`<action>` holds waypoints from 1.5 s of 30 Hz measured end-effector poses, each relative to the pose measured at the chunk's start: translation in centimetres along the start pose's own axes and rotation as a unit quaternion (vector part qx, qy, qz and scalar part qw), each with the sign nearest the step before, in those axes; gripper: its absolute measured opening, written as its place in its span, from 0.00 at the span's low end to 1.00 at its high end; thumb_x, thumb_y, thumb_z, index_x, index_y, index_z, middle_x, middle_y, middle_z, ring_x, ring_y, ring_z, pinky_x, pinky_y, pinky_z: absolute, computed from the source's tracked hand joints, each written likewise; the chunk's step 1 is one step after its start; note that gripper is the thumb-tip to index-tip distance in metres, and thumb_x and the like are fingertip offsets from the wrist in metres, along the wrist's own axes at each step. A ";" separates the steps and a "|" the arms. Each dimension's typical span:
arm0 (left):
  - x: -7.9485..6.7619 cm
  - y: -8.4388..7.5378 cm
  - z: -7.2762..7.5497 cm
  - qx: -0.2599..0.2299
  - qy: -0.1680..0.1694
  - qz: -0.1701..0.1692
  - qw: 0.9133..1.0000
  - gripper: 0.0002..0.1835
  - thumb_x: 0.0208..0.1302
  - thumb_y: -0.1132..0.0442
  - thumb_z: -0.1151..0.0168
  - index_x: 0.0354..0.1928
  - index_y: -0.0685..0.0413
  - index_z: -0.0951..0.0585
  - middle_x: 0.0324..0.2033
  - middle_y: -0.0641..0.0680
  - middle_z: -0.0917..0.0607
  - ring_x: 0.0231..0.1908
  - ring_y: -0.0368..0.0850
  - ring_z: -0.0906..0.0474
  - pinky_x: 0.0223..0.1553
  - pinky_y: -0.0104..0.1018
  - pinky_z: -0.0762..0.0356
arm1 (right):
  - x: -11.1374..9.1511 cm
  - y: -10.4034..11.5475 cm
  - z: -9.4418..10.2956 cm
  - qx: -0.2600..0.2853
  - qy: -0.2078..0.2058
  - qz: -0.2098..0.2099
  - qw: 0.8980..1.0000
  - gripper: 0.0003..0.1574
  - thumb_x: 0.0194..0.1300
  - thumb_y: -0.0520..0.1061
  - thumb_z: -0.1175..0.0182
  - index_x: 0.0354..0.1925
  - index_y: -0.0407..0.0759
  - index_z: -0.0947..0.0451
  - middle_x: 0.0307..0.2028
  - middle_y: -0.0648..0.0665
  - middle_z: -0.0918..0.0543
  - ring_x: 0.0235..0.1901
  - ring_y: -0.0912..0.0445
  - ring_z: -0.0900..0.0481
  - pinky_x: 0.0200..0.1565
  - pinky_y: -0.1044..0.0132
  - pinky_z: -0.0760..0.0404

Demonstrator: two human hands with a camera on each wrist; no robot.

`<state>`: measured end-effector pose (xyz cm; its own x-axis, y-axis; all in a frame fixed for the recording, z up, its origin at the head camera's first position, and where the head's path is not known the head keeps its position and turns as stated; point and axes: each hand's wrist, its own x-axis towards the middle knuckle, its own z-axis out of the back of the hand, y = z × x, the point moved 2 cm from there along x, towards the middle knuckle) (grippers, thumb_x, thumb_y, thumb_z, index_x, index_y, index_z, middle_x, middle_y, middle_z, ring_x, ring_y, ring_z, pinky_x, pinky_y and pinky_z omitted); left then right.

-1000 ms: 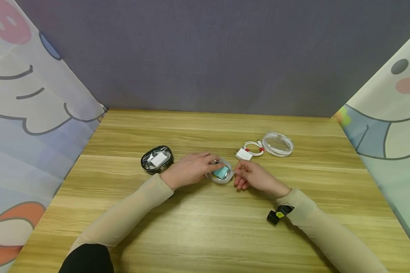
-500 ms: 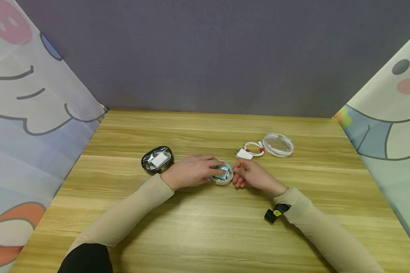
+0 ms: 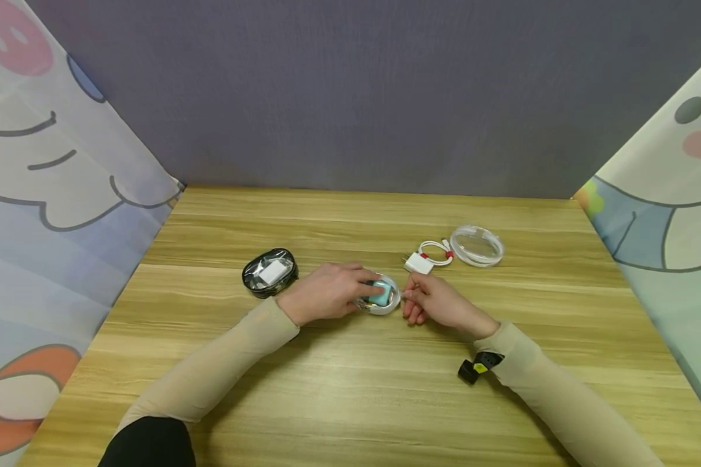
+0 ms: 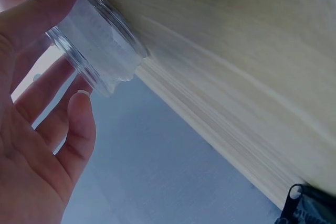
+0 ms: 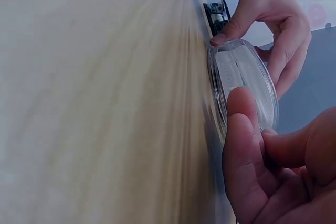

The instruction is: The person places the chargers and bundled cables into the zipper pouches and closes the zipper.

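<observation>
A small oval clear plastic pouch (image 3: 394, 299) with a whitish rim sits mid-table, and a light-blue block (image 3: 380, 298) shows inside it. My left hand (image 3: 327, 292) holds the pouch from the left, its fingers reaching over the top. In the left wrist view the thumb lies along the side wall of the pouch (image 4: 97, 38), with fingers on the other side. At the pouch's right edge, my right hand (image 3: 432, 299) pinches a small tab between thumb and index finger. The right wrist view has both hands at opposite ends of the pouch (image 5: 249, 72).
Left of the hands lies a black-rimmed clear case (image 3: 270, 272) with a white item inside. Behind the right hand are a white plug charger (image 3: 418, 263), a coiled white cable (image 3: 438, 263) with red ties, and another clear oval pouch (image 3: 477, 246). A grey partition (image 3: 350, 97) stands behind the table.
My left fingers have settled lower over the pouch and the light-blue block. The right hand has shifted slightly left, then back right, staying at the pouch's edge.
</observation>
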<state>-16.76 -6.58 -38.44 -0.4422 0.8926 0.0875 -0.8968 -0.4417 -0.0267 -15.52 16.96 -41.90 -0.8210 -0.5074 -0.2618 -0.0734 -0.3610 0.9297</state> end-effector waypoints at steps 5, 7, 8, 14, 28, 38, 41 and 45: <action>0.0 0.0 -0.1 -0.004 -0.005 0.008 1.000 0.31 0.55 0.56 0.24 0.63 0.38 0.20 0.63 0.47 0.22 0.57 0.49 0.24 0.46 0.41 0.19 | -0.3 0.0 0.0 -0.011 -0.002 0.007 1.000 0.08 0.77 0.34 0.54 0.39 0.29 0.32 0.27 0.38 0.17 0.23 0.50 0.17 0.26 0.59 0.16; 0.0 0.0 -0.1 -0.004 -0.008 0.011 1.000 0.31 0.55 0.56 0.23 0.63 0.38 0.19 0.63 0.47 0.22 0.57 0.50 0.23 0.46 0.42 0.19 | -0.4 0.0 0.0 -0.017 -0.003 0.009 1.000 0.08 0.77 0.34 0.53 0.39 0.29 0.32 0.26 0.38 0.17 0.24 0.49 0.17 0.26 0.59 0.16; 0.0 0.0 -0.1 -0.005 -0.009 0.012 1.000 0.31 0.55 0.56 0.23 0.63 0.38 0.19 0.63 0.47 0.22 0.57 0.50 0.23 0.46 0.42 0.18 | -0.5 0.0 0.0 -0.018 -0.003 0.009 1.000 0.08 0.77 0.34 0.53 0.39 0.29 0.32 0.26 0.39 0.17 0.24 0.49 0.17 0.26 0.59 0.16; 0.1 0.0 -0.1 -0.006 -0.014 0.014 1.000 0.31 0.54 0.56 0.23 0.63 0.38 0.19 0.62 0.47 0.21 0.56 0.50 0.22 0.45 0.42 0.18 | -0.7 0.1 0.0 -0.015 0.003 0.003 1.000 0.08 0.77 0.34 0.53 0.39 0.28 0.33 0.27 0.38 0.17 0.24 0.50 0.17 0.26 0.61 0.16; 0.5 0.0 0.2 0.008 -0.024 0.031 0.999 0.31 0.54 0.57 0.24 0.62 0.38 0.19 0.61 0.46 0.20 0.53 0.46 0.22 0.37 0.38 0.17 | -1.3 0.2 -0.8 0.000 0.028 -0.006 1.000 0.09 0.77 0.34 0.54 0.38 0.29 0.32 0.26 0.38 0.17 0.22 0.51 0.18 0.25 0.60 0.16; 0.6 -0.2 0.1 0.029 -0.030 0.035 0.998 0.31 0.54 0.53 0.23 0.62 0.41 0.19 0.58 0.49 0.19 0.51 0.46 0.22 0.40 0.39 0.18 | -1.1 0.1 -1.6 0.012 0.027 0.000 1.000 0.10 0.78 0.35 0.55 0.40 0.28 0.31 0.27 0.38 0.17 0.24 0.51 0.18 0.26 0.61 0.17; 0.5 -0.2 -0.1 0.033 -0.029 0.032 0.999 0.32 0.54 0.50 0.24 0.63 0.41 0.21 0.58 0.50 0.19 0.53 0.46 0.23 0.44 0.39 0.19 | -0.9 0.0 -1.3 0.012 0.017 0.000 1.000 0.10 0.78 0.36 0.55 0.41 0.28 0.31 0.27 0.38 0.17 0.24 0.50 0.17 0.27 0.61 0.16; 0.2 -0.2 -0.3 0.033 -0.029 0.025 0.999 0.34 0.55 0.49 0.24 0.65 0.43 0.22 0.60 0.50 0.21 0.53 0.47 0.25 0.45 0.39 0.19 | -0.6 -0.1 -0.9 0.009 0.002 0.000 1.000 0.10 0.78 0.36 0.54 0.42 0.28 0.31 0.28 0.38 0.17 0.25 0.50 0.17 0.28 0.60 0.16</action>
<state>-16.73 -6.29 -38.72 -0.4838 0.8632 0.1443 -0.8694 -0.4930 0.0338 -14.53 16.58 -42.12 -0.8185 -0.5108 -0.2629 -0.0832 -0.3473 0.9340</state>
